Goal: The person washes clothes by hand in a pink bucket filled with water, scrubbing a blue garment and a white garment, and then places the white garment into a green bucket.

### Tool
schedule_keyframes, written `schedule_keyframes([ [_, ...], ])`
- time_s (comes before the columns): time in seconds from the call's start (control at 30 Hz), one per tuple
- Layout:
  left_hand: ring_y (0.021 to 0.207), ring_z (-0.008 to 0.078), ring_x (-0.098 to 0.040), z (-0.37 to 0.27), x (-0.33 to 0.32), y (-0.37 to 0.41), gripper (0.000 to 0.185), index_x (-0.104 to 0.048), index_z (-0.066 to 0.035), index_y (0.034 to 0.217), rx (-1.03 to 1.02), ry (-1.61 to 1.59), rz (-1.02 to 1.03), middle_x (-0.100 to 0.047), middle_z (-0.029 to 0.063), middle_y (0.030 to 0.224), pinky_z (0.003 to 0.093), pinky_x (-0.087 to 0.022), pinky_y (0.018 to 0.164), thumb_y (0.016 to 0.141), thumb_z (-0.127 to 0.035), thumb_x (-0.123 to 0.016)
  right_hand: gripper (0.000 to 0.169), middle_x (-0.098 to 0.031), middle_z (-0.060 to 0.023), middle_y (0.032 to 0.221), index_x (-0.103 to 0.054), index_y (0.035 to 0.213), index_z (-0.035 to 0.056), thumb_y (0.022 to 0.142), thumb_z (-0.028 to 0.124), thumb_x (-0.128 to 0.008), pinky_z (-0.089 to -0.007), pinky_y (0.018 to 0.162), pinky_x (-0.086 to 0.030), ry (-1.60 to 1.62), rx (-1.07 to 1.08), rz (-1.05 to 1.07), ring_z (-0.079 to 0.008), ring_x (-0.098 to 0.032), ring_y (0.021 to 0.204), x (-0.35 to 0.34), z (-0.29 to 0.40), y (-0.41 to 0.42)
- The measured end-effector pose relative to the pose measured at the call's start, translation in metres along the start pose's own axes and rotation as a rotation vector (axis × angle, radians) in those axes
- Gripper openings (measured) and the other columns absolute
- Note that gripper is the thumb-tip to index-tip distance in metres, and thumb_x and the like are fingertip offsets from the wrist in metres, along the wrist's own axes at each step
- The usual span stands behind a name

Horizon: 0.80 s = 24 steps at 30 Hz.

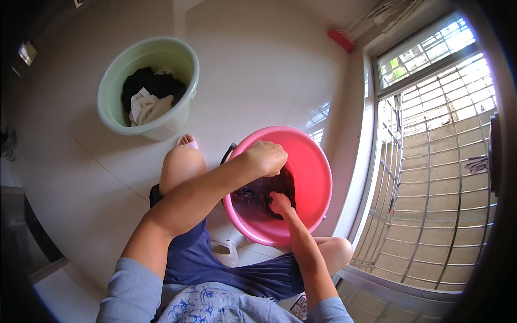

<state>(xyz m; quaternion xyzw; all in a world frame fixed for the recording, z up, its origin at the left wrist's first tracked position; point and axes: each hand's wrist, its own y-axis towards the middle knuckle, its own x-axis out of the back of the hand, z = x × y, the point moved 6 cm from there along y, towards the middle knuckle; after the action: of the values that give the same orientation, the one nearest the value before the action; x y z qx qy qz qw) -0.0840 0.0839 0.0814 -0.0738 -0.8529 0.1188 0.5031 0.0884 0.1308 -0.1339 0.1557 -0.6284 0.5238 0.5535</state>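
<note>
A pink plastic bucket (319, 177) stands before me between my knees, with dark, murky water (252, 208) in it. Dark wet cloth (287, 183) lies in the water and rises beneath my hands. My left hand (268, 157) is closed over the bucket's upper part, gripping the cloth; its fingers are mostly turned from view. Lower down, inside the bucket, my right hand (281, 204) is also clenched on the dark cloth. How much cloth lies under the water is hidden.
A pale green tub (107, 95) holding black clothes (151, 82) and a white garment (145, 107) stands at the upper left. Window bars (428, 173) and a sill border the right side. A red broom head (341, 40) rests by the far wall.
</note>
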Motion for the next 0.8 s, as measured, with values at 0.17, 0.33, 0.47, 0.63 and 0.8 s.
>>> schedule_keyframes([
  [0.17, 0.082, 0.0300, -0.060, -0.001, -0.012, 0.001, 0.029, -0.058, 0.001, 0.089, 0.014, 0.069, 0.074, -0.061, 0.0162, 0.084, 0.0375, -0.048, 0.070, 0.072, -0.022, -0.065, 0.018, -0.061, -0.0139, 0.071, -0.063, 0.081, 0.0090, 0.065, 0.008, -0.055, -0.0373, 0.062, -0.047, 0.295, 0.062, 0.019, -0.0279, -0.060, 0.070, 0.030, -0.013, -0.018],
  [0.33, 0.085, 0.0296, -0.060, -0.007, -0.042, 0.010, 0.028, -0.062, -0.003, 0.089, 0.014, 0.155, 0.236, -0.063, 0.0153, 0.088, 0.0387, -0.049, 0.072, 0.064, -0.017, -0.068, 0.014, -0.054, -0.0021, 0.061, -0.061, 0.080, 0.0041, 0.067, 0.001, -0.061, -0.0239, 0.053, -0.040, 0.821, -0.105, -0.112, -0.0096, -0.051, 0.058, 0.091, -0.019, -0.080],
  [0.47, 0.091, 0.0305, -0.058, -0.015, -0.082, 0.014, 0.044, -0.055, -0.004, 0.098, -0.102, 0.173, 0.338, -0.060, 0.0154, 0.092, 0.0399, -0.048, 0.075, 0.060, -0.015, -0.072, 0.012, -0.050, 0.0014, 0.059, -0.060, 0.080, 0.0031, 0.070, -0.004, -0.058, -0.0198, 0.047, -0.034, 1.069, -0.093, -0.219, -0.0054, -0.044, 0.053, 0.146, 0.001, -0.115],
  [0.63, 0.095, 0.0354, -0.055, -0.012, -0.117, 0.013, 0.060, -0.045, -0.006, 0.107, -0.100, -0.119, 0.202, -0.058, 0.0183, 0.095, 0.0420, -0.045, 0.079, 0.060, -0.027, -0.075, 0.008, -0.049, 0.0006, 0.056, -0.057, 0.077, 0.0013, 0.073, -0.005, -0.055, -0.0184, 0.041, -0.031, 1.251, 0.011, -0.350, -0.0057, -0.042, 0.046, 0.209, 0.009, -0.130],
  [0.8, 0.097, 0.0359, -0.053, 0.021, -0.106, 0.021, 0.038, -0.056, -0.001, 0.101, 0.126, -0.537, -0.021, -0.057, 0.0224, 0.100, 0.0414, -0.044, 0.080, 0.064, -0.003, -0.047, 0.006, -0.052, -0.0030, 0.059, -0.057, 0.076, -0.0006, 0.073, -0.005, -0.055, -0.0192, 0.041, -0.035, 1.343, 0.043, -0.422, -0.0078, -0.046, 0.048, 0.208, -0.023, -0.104],
])
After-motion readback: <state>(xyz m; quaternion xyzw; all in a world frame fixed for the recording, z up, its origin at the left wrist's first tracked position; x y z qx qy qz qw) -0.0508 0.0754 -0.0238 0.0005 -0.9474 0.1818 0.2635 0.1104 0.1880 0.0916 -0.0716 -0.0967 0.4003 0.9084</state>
